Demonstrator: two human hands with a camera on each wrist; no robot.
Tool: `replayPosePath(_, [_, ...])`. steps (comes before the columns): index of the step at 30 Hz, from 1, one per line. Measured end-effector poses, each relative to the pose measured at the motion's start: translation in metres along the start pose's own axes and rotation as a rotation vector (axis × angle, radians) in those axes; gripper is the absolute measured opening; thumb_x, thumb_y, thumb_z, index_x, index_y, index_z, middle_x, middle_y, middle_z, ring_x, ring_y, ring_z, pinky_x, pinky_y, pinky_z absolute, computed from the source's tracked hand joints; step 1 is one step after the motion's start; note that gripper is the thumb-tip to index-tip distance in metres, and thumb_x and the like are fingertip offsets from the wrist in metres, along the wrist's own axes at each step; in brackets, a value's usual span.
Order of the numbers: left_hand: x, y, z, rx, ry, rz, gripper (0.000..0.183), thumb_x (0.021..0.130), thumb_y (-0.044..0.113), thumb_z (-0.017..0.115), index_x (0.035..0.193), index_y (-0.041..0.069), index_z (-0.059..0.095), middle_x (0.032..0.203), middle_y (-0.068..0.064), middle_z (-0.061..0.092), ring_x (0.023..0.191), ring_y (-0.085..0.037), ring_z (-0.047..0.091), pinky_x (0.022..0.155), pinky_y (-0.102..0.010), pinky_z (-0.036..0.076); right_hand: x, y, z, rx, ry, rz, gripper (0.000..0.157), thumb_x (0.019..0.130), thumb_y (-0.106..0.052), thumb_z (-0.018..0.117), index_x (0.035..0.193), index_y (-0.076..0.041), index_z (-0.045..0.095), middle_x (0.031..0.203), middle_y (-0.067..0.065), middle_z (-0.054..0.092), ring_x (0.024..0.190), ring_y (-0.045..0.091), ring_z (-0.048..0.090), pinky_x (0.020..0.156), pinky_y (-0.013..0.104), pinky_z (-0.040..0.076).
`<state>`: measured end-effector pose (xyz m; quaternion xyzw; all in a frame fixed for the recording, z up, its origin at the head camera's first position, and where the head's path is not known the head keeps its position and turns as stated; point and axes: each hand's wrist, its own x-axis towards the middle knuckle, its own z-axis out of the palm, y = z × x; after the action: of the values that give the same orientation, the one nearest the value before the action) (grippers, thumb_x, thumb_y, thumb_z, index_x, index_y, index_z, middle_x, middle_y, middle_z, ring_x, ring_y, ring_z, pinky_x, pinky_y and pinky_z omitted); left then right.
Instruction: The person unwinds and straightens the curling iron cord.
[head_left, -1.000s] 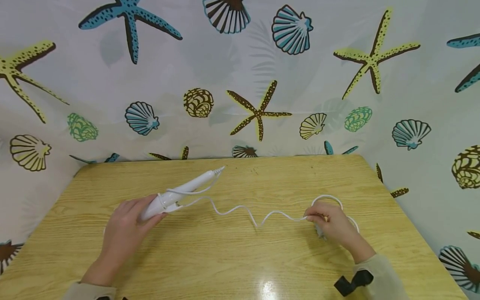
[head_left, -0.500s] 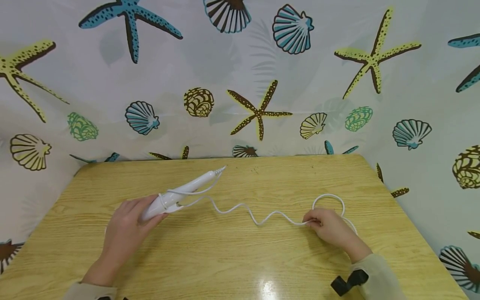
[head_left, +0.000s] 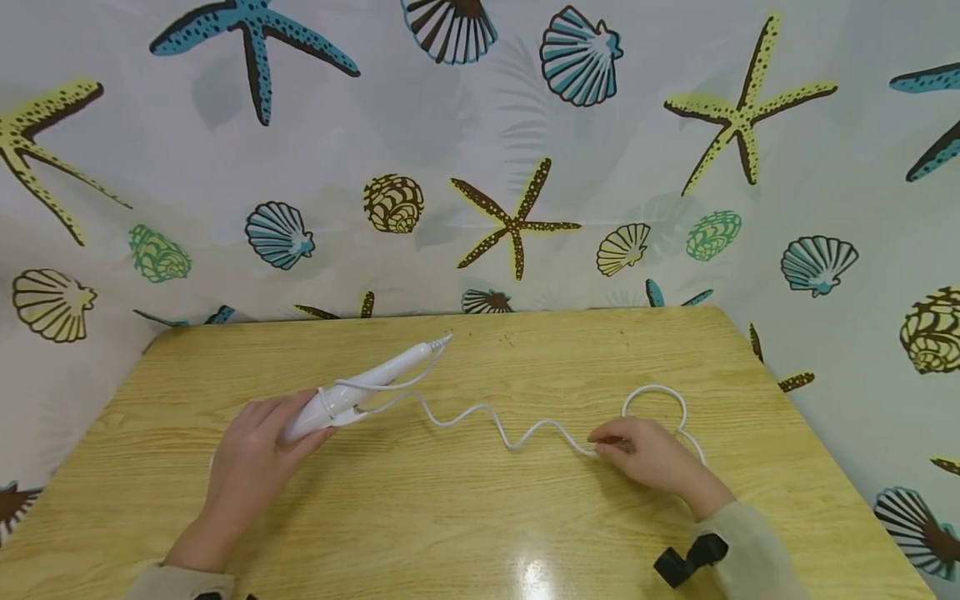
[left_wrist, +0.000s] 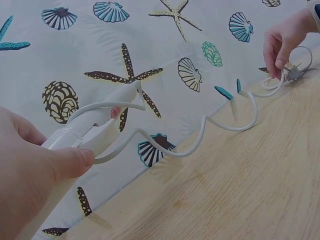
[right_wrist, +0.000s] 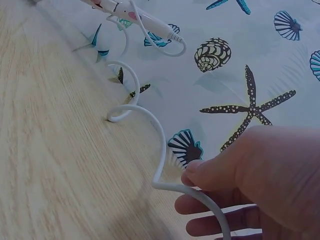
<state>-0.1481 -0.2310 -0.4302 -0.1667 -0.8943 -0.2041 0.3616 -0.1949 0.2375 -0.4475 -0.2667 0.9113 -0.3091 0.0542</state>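
My left hand (head_left: pixel 251 458) grips a white hair straightener (head_left: pixel 382 372) by its wider end, its tapered cord end pointing up and to the right. A length of its white power cord (head_left: pixel 551 421) wraps round the body and then runs in waves towards my right hand (head_left: pixel 652 454). There, the cord passes between thumb and curled fingers, as the right wrist view shows. Past that hand, a loop of cord stands out, and in the left wrist view a grey plug (left_wrist: pixel 295 73) lies beside the fingers. In the left wrist view, pink shows between the straightener's arms.
Beneath both hands is a light wooden table (head_left: pixel 450 517). A white cloth (head_left: pixel 337 150) printed with starfish and shells hangs behind it and along its sides. A black strap piece (head_left: pixel 690 560) sits at the right sleeve.
My right hand has slid a little left along the cord, and the waves have shifted slightly. The plug seen under that hand earlier is now hidden in the head view. The left hand stays put.
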Motion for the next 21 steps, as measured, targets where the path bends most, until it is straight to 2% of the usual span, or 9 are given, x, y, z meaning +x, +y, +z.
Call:
replayPosePath(3, [0.000, 0.000, 0.000, 0.003, 0.004, 0.001, 0.054, 0.074, 0.045, 0.074, 0.110, 0.006, 0.066, 0.096, -0.014, 0.066, 0.086, -0.031, 0.058, 0.071, -0.048, 0.045, 0.005, -0.004, 0.002, -0.013, 0.024, -0.035, 0.018, 0.091, -0.015, 0.061, 0.106, -0.008, 0.068, 0.096, -0.002, 0.065, 0.088, 0.014, 0.061, 0.077, 0.035, 0.050])
replayPosePath(7, [0.000, 0.000, 0.002, 0.004, 0.014, 0.007, 0.069, 0.084, 0.067, 0.046, 0.109, 0.005, 0.067, 0.094, -0.014, 0.066, 0.085, -0.031, 0.058, 0.069, -0.047, 0.046, 0.012, -0.012, 0.006, -0.022, 0.055, -0.082, 0.019, 0.090, -0.014, 0.062, 0.107, -0.007, 0.067, 0.094, -0.003, 0.065, 0.086, 0.012, 0.060, 0.078, 0.039, 0.049])
replayPosePath(10, [0.000, 0.000, 0.002, 0.001, 0.012, 0.010, 0.059, 0.079, 0.055, 0.065, 0.109, 0.005, 0.067, 0.094, -0.014, 0.066, 0.085, -0.030, 0.058, 0.069, -0.047, 0.046, 0.019, -0.019, 0.008, -0.013, 0.059, -0.105, 0.022, 0.091, -0.016, 0.061, 0.110, -0.008, 0.066, 0.094, -0.005, 0.065, 0.086, 0.010, 0.059, 0.078, 0.039, 0.049])
replayPosePath(13, [0.000, 0.000, 0.001, 0.002, 0.004, 0.005, 0.053, 0.067, 0.034, 0.081, 0.110, 0.005, 0.066, 0.095, -0.014, 0.066, 0.085, -0.030, 0.057, 0.069, -0.047, 0.046, 0.025, -0.027, 0.008, -0.005, 0.067, -0.119, 0.022, 0.091, -0.015, 0.061, 0.112, -0.009, 0.066, 0.094, -0.007, 0.064, 0.085, 0.009, 0.059, 0.076, 0.036, 0.049])
replayPosePath(15, [0.000, 0.000, 0.001, 0.007, 0.001, 0.002, 0.055, 0.061, 0.023, 0.085, 0.110, 0.005, 0.066, 0.094, -0.014, 0.065, 0.085, -0.030, 0.057, 0.068, -0.046, 0.046, 0.029, -0.031, 0.009, -0.009, 0.075, -0.130, 0.021, 0.091, -0.015, 0.061, 0.111, -0.009, 0.066, 0.094, -0.006, 0.064, 0.084, 0.010, 0.059, 0.074, 0.036, 0.049])
replayPosePath(21, [0.000, 0.000, 0.000, 0.015, 0.000, -0.002, 0.055, 0.060, 0.023, 0.085, 0.109, 0.006, 0.066, 0.094, -0.014, 0.066, 0.085, -0.030, 0.058, 0.068, -0.046, 0.046, 0.040, -0.042, 0.013, -0.037, 0.097, -0.185, 0.019, 0.090, -0.014, 0.063, 0.107, -0.008, 0.067, 0.096, -0.001, 0.065, 0.084, 0.012, 0.060, 0.075, 0.036, 0.050])
